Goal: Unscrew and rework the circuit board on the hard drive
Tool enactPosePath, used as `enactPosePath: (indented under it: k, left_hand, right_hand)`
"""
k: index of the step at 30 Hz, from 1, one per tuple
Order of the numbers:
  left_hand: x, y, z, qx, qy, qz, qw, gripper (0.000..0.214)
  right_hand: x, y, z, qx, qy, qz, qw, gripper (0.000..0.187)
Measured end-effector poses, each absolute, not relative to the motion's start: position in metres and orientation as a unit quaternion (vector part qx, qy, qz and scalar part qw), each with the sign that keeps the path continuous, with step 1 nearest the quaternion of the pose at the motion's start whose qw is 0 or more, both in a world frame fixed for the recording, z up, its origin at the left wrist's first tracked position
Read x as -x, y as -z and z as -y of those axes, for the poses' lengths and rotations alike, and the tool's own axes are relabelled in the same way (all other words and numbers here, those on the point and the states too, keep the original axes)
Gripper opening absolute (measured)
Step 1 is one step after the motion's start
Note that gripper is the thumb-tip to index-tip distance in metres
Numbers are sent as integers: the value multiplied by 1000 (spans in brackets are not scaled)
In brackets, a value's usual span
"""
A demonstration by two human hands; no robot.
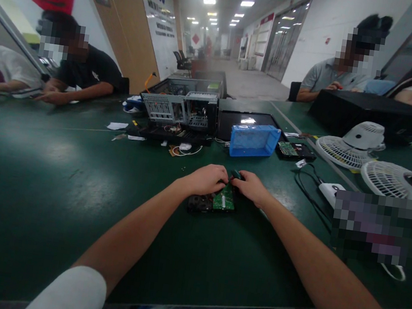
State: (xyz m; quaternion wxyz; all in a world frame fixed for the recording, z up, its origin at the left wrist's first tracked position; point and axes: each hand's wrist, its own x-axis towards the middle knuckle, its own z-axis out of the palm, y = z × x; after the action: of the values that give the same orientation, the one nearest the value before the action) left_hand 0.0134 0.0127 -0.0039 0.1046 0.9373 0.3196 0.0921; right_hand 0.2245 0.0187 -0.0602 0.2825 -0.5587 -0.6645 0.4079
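A: Where is the piece being worked on?

B: The dark unit with the green circuit board lies flat on the green surface, right in front of the person, under and between the hands.

A: And the fingers?

B: On the right hand they are closed around a small green-handled tool, just at the far edge of the board. The left hand bends over the unit's far side, fingertips drawn in near the board; whether they pinch anything, I cannot tell.

A: So which step is this?

B: My reading is close handwork at that far edge, one hand steadying and the other using the tool. The tool's tip is too small to make out.

A: What does the next move call for?

B: I'd say a still unit, a well-placed tip and light pressure, so nothing skids across the board. The blue bin stands beyond the hands, well apart from the unit.
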Motion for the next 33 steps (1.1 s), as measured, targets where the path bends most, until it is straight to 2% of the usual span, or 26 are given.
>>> enactPosePath:
  k: [7, 14, 29, 33]
  left_hand:
    - [-14, 3, -10, -934, -61, -349, 52, 26]
    - [-12, -8, 1, -943, -24, -327, 62, 27]
    - [-1, -18, 4, -924, 64, -346, 153, 72]
    - [-1, -17, 5, -918, 80, -359, 151, 79]
  right_hand:
    - [-226, 61, -20, 555, -422, 653, 296, 20]
    - [-226, 60, -20, 554, -441, 639, 301, 22]
    - [-228, 54, -17, 543, -495, 592, 331, 22]
    - [-230, 49, -14, 524, -534, 570, 339, 21]
